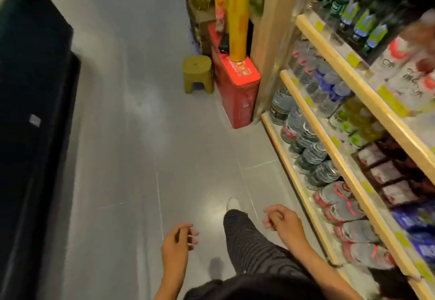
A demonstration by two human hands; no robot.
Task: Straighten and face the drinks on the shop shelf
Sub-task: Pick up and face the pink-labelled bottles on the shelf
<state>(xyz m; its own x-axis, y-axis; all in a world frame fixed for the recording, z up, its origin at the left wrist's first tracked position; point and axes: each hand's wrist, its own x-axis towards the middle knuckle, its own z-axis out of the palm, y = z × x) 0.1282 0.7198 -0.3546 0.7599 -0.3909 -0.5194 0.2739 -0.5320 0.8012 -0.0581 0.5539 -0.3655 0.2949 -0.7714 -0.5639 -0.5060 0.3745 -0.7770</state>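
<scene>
Shelf: wooden shelf unit (339, 158) seen at right, boards running away from viewer toward a post.
Drinks: bottles (313, 158) stood upright in rows along the boards, long axis vertical; label facing not readable, pic blurred.
Tiers: lowest w/ large water bottles, red-labelled packs (341, 208) nearer; middle w/ blue-capped bottles (327, 85); upper w/ dark green-labelled bottles (360, 24).
Left hand (176, 241): empty, fingers loosely curled, over floor (117, 135).
Right hand (282, 222): empty, loosely curled, near shelf, nothing touched.
Aisle end: green stool (197, 73) beside red box (235, 92).
</scene>
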